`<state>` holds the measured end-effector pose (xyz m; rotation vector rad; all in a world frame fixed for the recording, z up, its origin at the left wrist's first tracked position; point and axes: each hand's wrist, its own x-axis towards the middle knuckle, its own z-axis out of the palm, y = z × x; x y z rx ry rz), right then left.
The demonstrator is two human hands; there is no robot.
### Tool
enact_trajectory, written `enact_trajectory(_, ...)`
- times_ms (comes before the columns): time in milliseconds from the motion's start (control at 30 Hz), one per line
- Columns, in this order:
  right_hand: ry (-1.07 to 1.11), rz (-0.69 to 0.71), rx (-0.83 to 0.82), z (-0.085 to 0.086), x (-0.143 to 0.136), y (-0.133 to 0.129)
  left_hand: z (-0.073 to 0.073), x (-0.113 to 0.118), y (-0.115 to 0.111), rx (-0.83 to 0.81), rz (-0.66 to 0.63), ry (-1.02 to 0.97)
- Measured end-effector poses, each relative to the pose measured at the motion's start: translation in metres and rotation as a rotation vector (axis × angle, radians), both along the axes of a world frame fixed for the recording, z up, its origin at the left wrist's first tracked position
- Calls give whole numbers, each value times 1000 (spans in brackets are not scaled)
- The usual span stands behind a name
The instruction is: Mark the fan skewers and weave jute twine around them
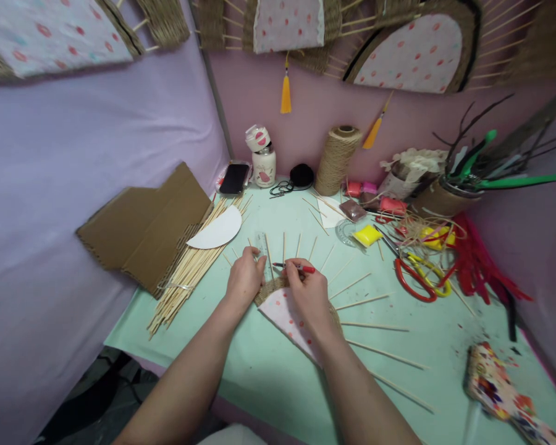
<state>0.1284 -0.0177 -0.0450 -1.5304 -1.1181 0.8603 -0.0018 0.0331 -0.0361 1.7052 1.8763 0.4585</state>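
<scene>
A half-round craft piece (278,309) lies on the table, its pale face dotted with red and its curved edge wound with brown twine. Thin wooden sticks (368,301) fan out from that edge. My left hand (245,272) presses a clear ruler (262,244) down along one of the upper sticks. Between the fingers of my right hand (308,296) is a red pen (306,268), its dark tip pointing left at a stick beside the ruler. Part of the craft piece is hidden under my right hand and forearm.
Left are brown cardboard (143,222), a stick bundle (180,284) and a white half-round card (217,230). Behind stand a phone (235,178), a white bottle (264,167) and a twine spool (336,161). Right lie scissors (414,281), a yellow packet (367,235) and a flowered glue gun (495,380).
</scene>
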Motion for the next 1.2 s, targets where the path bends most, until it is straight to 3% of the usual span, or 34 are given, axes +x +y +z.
enact_trajectory(1200,-15,-3,8,-1,0,-1,-3,-1,0,3,1,0)
